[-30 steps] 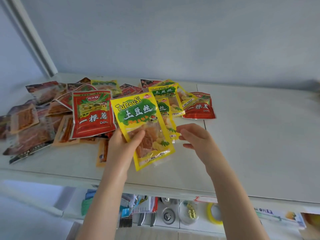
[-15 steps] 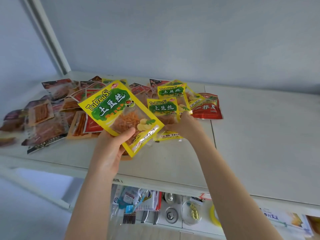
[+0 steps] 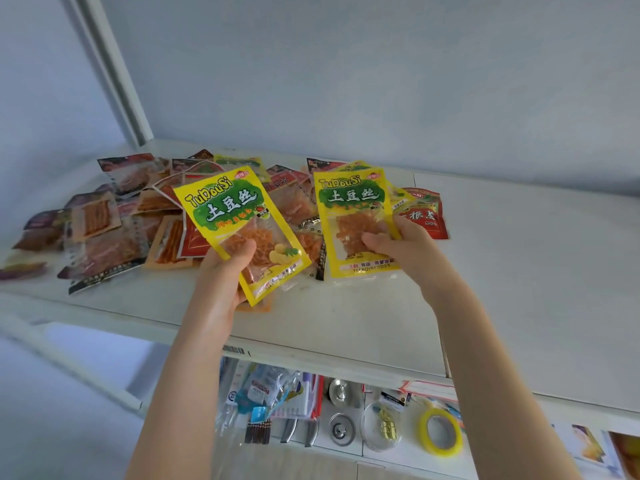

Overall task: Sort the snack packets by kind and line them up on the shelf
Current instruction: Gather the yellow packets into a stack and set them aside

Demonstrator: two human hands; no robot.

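Note:
My left hand point(image 3: 225, 268) grips a yellow-and-green TuDouSi packet point(image 3: 232, 216) by its lower edge, lifted and tilted left. My right hand point(image 3: 401, 247) holds a second yellow TuDouSi packet point(image 3: 353, 209), upright, just above the white shelf point(image 3: 346, 317); more yellow packets seem stacked behind it. A red packet point(image 3: 424, 213) lies flat to the right of my right hand. A jumbled pile of brown, orange and red snack packets point(image 3: 104, 223) covers the shelf's left half, behind and left of my left hand.
The shelf's right part point(image 3: 536, 271) is bare white board against a grey wall. A white upright post point(image 3: 114, 71) rises at the back left. Below the front edge hang small goods, metal lids and a yellow tape roll point(image 3: 440, 433).
My right hand has picked a yellow packet up off the pile and raised it. My left hand keeps its packet, which has tilted. The camera has moved closer.

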